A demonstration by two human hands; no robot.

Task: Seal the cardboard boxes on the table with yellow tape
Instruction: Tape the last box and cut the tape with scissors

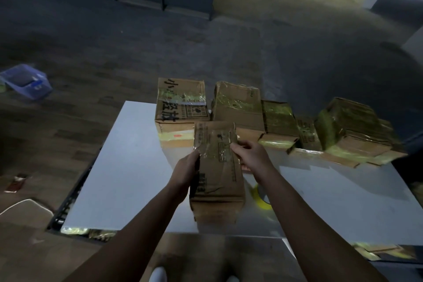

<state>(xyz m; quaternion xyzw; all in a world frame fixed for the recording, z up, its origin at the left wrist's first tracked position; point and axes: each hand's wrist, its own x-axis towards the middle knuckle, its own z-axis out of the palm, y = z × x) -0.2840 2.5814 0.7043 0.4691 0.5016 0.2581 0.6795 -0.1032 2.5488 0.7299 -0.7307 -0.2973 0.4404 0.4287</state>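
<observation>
A long cardboard box (216,171) with black print lies on the white table (119,167) in front of me. My left hand (185,171) grips its left side, fingers wrapped along the edge. My right hand (249,152) holds the right edge near the far end, fingers curled onto the top face. A roll of yellow tape (259,197) lies on the table to the right of the box, partly hidden behind my right forearm.
Several cardboard boxes with yellow tape stand along the table's far edge: a printed one (180,101), a plain one (238,105), and a leaning pile (350,130) at the right. A blue basket (25,82) sits on the floor, far left.
</observation>
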